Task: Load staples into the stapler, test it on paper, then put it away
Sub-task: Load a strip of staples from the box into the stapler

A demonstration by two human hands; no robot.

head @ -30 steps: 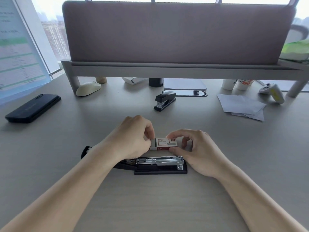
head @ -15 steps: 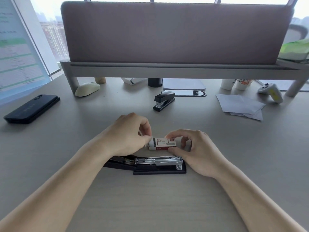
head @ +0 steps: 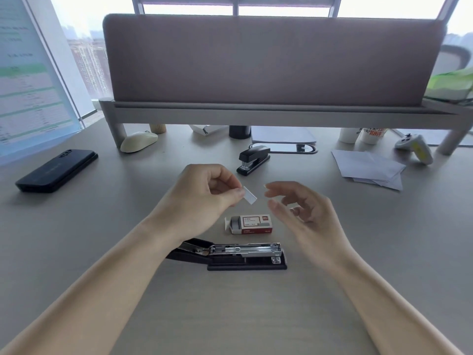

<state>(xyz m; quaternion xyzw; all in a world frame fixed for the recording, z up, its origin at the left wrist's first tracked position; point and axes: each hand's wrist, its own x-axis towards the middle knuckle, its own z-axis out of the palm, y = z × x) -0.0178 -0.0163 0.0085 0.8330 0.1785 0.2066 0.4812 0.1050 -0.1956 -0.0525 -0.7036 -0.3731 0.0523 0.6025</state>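
The left hand (head: pixel 202 198) pinches a short strip of staples (head: pixel 250 194) between thumb and forefinger, held up in the air. The right hand (head: pixel 302 213) hovers just beside the strip's free end, fingers loosely spread and holding nothing. Below and between the two hands lies the staple box (head: pixel 252 224), its left end open. Nearer the person, under both wrists, the stapler (head: pixel 245 252) lies opened flat with its metal channel facing up. The step in hand appears to be seating the strip. To do it well, the right hand should probably steady the free end so the strip does not snap, then both turn it legs-down, line it up lengthwise with the channel and lower it in flat before the cover closes. The paper (head: pixel 368 167) for the test lies well beyond the right hand.
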